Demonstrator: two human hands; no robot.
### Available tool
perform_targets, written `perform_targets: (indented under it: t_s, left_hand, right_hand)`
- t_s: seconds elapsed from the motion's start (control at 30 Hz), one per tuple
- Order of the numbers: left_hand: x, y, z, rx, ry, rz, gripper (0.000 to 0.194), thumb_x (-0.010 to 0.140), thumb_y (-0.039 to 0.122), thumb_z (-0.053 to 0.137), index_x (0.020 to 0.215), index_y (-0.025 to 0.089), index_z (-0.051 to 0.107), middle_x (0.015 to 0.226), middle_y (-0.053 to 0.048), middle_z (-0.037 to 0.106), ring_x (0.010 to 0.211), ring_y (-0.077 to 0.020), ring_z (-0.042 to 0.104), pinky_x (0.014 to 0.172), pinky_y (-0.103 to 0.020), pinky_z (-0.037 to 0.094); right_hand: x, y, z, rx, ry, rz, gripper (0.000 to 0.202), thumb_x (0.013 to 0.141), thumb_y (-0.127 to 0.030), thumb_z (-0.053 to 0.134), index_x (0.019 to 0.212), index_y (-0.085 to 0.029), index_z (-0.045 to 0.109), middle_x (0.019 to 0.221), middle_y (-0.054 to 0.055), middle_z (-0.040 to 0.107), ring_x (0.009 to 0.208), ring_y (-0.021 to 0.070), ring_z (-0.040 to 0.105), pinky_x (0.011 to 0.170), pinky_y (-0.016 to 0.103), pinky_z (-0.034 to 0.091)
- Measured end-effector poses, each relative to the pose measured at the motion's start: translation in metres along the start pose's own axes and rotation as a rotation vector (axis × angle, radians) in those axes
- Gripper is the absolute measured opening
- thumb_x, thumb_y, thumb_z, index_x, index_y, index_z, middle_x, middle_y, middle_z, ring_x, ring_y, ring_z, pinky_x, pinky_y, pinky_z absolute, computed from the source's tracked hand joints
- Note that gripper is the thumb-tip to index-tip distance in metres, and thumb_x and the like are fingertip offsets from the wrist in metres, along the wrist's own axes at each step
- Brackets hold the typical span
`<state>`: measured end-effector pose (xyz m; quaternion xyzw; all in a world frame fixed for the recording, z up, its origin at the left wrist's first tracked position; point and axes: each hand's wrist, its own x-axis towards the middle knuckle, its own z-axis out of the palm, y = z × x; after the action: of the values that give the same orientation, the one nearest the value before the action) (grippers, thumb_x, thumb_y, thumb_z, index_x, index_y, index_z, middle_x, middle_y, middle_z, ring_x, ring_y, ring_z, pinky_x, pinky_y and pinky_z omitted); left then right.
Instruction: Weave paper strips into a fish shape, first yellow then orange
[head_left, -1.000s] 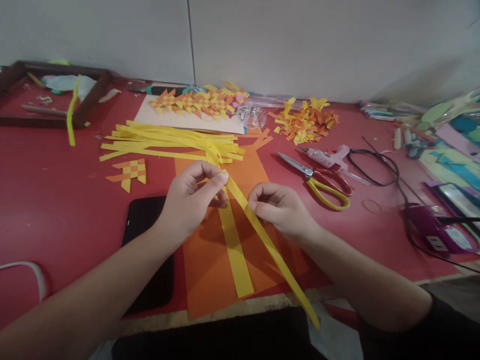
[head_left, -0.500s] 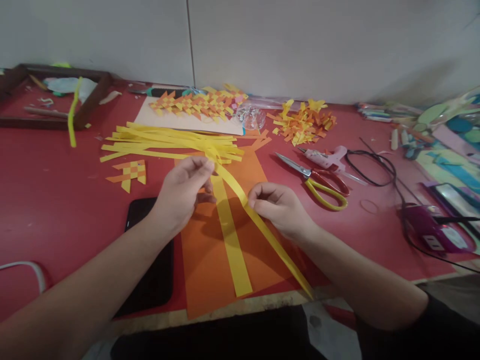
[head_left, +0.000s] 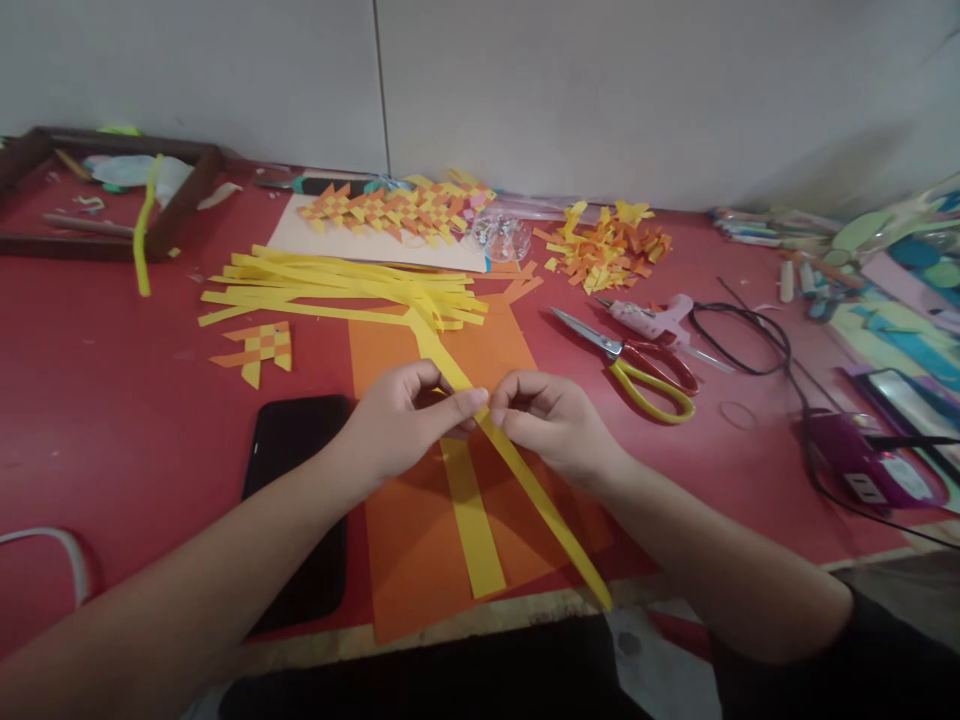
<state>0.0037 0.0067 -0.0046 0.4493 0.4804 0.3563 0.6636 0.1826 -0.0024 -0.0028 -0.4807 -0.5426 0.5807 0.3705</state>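
**Both hands pinch one yellow strip above the orange sheet**

Head view. The orange sheet (head_left: 420, 540) lies flat at the near edge of the red table (head_left: 112, 400) and serves as the landmark here. Over its middle, the left hand (head_left: 397, 425) and the right hand (head_left: 551, 420) meet, each pinching the same long yellow strip (head_left: 540, 510) that runs diagonally from the sheet's far edge down past its near right corner. The left thumb and forefinger are pressed together on the strip, the other fingers curled in; the right fingers (head_left: 517, 395) are likewise closed, thumb against forefinger, with almost no gap. A second yellow strip (head_left: 472, 530) lies loose on the sheet, just left of the held one and pointing toward the near edge.

Risks, as a judgement: the two pinches sit very close, so a twist or an uneven pull could crease or tear the thin paper between them. The strip's far end runs into the heap of yellow strips (head_left: 337, 285) just beyond the sheet's far edge, and a tug may drag or tangle that pile. The free near end overhangs the table and could catch on clothing.

Left of the sheet lies a dark phone (head_left: 300, 500), touching its edge. To its right, apart from it, are scissors (head_left: 645, 365) and a glue gun (head_left: 652, 318). A small woven fish (head_left: 259, 348) lies to its far left.
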Motion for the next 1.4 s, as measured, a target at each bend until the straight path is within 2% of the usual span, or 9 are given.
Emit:
perform_targets:
  t_s: [0.27, 0.33, 0.47, 0.6, 0.7, 0.93, 1.0, 1.17, 1.4]
  left_hand:
    - [0.0082, 0.0022, -0.0075, -0.265, 0.319, 0.242, 0.028, 0.075, 0.032, 0.076, 0.063, 0.016, 0.057, 0.058, 0.005, 0.055, 0.056, -0.0076, 0.056, 0.06, -0.02, 0.054]
    - [0.0075, 0.0011, -0.0069, -0.241, 0.28, 0.184, 0.028, 0.076, 0.038, 0.074, 0.066, 0.017, 0.059, 0.06, 0.004, 0.057, 0.057, -0.0088, 0.057, 0.058, -0.021, 0.054]
    - [0.0035, -0.0015, -0.0018, -0.03, 0.013, -0.014, 0.026, 0.071, 0.039, 0.079, 0.073, 0.016, 0.067, 0.068, 0.0, 0.066, 0.062, -0.0123, 0.063, 0.058, -0.022, 0.055]
    - [0.0021, -0.0027, -0.0003, 0.07, -0.11, -0.002, 0.019, 0.068, 0.033, 0.081, 0.073, 0.016, 0.073, 0.07, -0.002, 0.071, 0.064, -0.0118, 0.065, 0.06, -0.018, 0.054]
    - [0.0044, -0.0023, -0.0013, -0.033, -0.068, 0.014, 0.021, 0.068, 0.034, 0.082, 0.07, 0.016, 0.073, 0.067, -0.001, 0.071, 0.062, -0.0109, 0.065, 0.061, -0.018, 0.055]
    - [0.0108, -0.0016, -0.0071, -0.175, 0.283, 0.09, 0.032, 0.069, 0.044, 0.08, 0.069, 0.014, 0.067, 0.064, 0.0, 0.066, 0.058, -0.0114, 0.064, 0.056, -0.02, 0.055]
    - [0.0091, -0.0013, -0.0075, -0.138, 0.247, 0.091, 0.031, 0.071, 0.044, 0.078, 0.074, 0.015, 0.069, 0.068, -0.001, 0.067, 0.06, -0.0122, 0.065, 0.058, -0.022, 0.056]
    - [0.0024, 0.0011, -0.0037, 0.009, -0.032, -0.015, 0.027, 0.065, 0.037, 0.084, 0.077, 0.015, 0.074, 0.072, -0.002, 0.072, 0.063, -0.0126, 0.066, 0.062, -0.022, 0.056]
    - [0.0047, 0.0011, -0.0031, -0.102, 0.205, 0.155, 0.024, 0.072, 0.038, 0.078, 0.069, 0.016, 0.069, 0.063, 0.0, 0.067, 0.059, -0.0106, 0.064, 0.058, -0.02, 0.055]
  right_hand:
    - [0.0018, 0.0023, -0.0004, -0.013, 0.012, 0.025, 0.004, 0.065, -0.019, 0.06, 0.063, -0.016, 0.057, 0.056, -0.006, 0.049, 0.048, 0.0055, 0.035, 0.046, 0.022, 0.026]
    - [0.0025, 0.0039, -0.001, -0.021, 0.021, 0.008, 0.004, 0.066, -0.019, 0.059, 0.063, -0.016, 0.057, 0.057, -0.005, 0.05, 0.049, 0.0056, 0.035, 0.047, 0.022, 0.026]
    - [0.0028, 0.0059, -0.0005, -0.029, 0.027, -0.02, 0.004, 0.067, -0.019, 0.057, 0.063, -0.017, 0.056, 0.056, -0.006, 0.048, 0.049, 0.0059, 0.035, 0.047, 0.022, 0.027]
    - [0.0025, 0.005, 0.0016, -0.013, 0.001, 0.009, 0.008, 0.067, -0.022, 0.06, 0.063, -0.017, 0.055, 0.057, -0.004, 0.049, 0.051, 0.0067, 0.038, 0.048, 0.022, 0.028]
    - [0.0027, 0.0035, 0.0017, -0.006, 0.008, -0.018, 0.007, 0.068, -0.021, 0.06, 0.064, -0.016, 0.057, 0.057, -0.004, 0.05, 0.051, 0.0066, 0.039, 0.048, 0.022, 0.029]
    - [0.0018, 0.0027, 0.0001, 0.002, 0.066, 0.054, 0.008, 0.068, -0.023, 0.06, 0.064, -0.017, 0.055, 0.052, -0.006, 0.048, 0.041, 0.0051, 0.034, 0.039, 0.021, 0.023]
    - [0.0015, 0.0031, -0.0002, 0.011, 0.065, 0.063, 0.008, 0.068, -0.022, 0.06, 0.064, -0.017, 0.055, 0.051, -0.006, 0.047, 0.041, 0.0048, 0.034, 0.038, 0.021, 0.023]
    - [0.0013, 0.004, -0.0005, 0.023, 0.056, 0.025, 0.008, 0.069, -0.022, 0.062, 0.065, -0.016, 0.057, 0.053, -0.006, 0.047, 0.044, 0.0044, 0.035, 0.041, 0.02, 0.024]
    - [0.0013, 0.004, -0.0015, 0.049, 0.039, 0.009, 0.004, 0.068, -0.018, 0.06, 0.065, -0.016, 0.058, 0.054, -0.005, 0.053, 0.047, 0.0065, 0.044, 0.046, 0.021, 0.033]
